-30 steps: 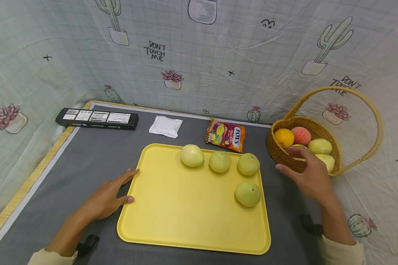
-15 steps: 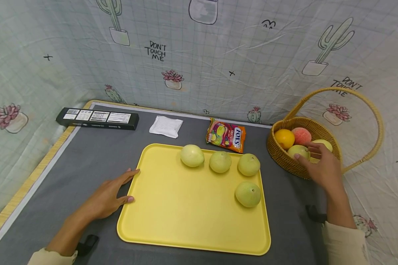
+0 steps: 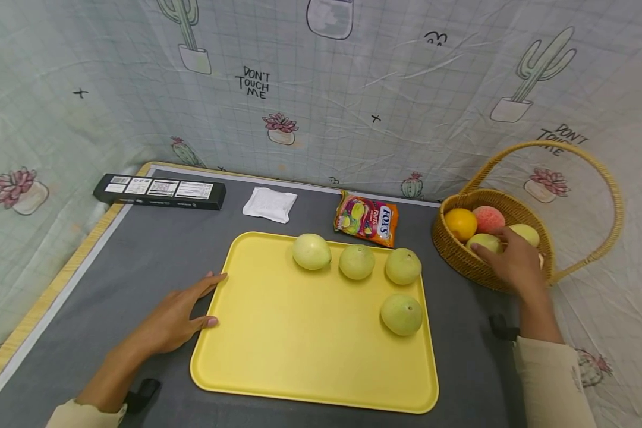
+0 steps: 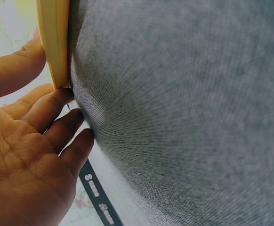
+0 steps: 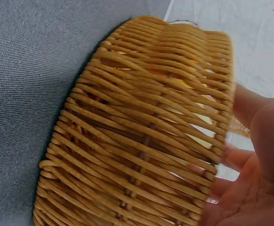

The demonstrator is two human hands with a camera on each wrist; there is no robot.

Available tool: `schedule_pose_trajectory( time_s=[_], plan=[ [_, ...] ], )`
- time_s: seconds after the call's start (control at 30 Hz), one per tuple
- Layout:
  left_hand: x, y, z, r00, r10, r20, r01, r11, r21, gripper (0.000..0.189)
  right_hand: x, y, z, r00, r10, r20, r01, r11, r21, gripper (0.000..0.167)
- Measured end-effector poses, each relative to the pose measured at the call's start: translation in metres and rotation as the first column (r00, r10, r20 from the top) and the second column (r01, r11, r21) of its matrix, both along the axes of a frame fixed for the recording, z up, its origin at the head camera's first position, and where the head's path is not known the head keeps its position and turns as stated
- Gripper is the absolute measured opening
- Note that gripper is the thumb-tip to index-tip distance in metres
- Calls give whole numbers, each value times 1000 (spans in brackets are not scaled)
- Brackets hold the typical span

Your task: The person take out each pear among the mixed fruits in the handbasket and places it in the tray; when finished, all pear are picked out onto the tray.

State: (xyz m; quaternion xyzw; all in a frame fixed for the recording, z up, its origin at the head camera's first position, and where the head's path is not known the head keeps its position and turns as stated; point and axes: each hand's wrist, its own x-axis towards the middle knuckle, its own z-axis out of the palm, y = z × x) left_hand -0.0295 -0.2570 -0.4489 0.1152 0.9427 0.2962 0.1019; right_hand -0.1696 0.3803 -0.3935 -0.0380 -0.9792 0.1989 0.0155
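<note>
In the head view, my right hand (image 3: 516, 261) reaches over the front rim into the wicker basket (image 3: 462, 264). Its thumb lies across a pale green fruit (image 3: 484, 242) and its fingers curl at the far side, holding it. In the right wrist view the basket wall (image 5: 141, 127) hides most of the fingers. My left hand (image 3: 173, 318) rests at the left edge of the yellow tray (image 3: 299, 333), fingertips and thumb touching the rim. Along the tray's back sit a yellowish oval fruit (image 3: 311, 251) and two round green fruits, with another green fruit (image 3: 401, 314) nearer me.
The basket also holds an orange fruit (image 3: 460, 224), a pink fruit (image 3: 488, 220) and another pale green fruit (image 3: 526, 233). Its tall handle (image 3: 615, 202) arches to the right. Behind the tray lie a candy packet (image 3: 366, 219), a white packet (image 3: 270, 204) and a black box (image 3: 159, 192).
My right hand shifted right inside the basket, baring the pale green fruit, then came back left and closed in on it. The left hand and the tray stay put.
</note>
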Motion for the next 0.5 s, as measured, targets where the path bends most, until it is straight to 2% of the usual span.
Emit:
schedule_pose_trajectory(
  time_s=[0.27,0.5],
  plan=[
    [0,1,0,1000,-4,-11,4,1000,2,86,-5,1,-6,998,-17,-67,17,1000,-3,66],
    [-1,0,1,1000,-3,-8,3,1000,4,87,-3,-1,-8,994,-81,-71,78,996,-54,71]
  ],
)
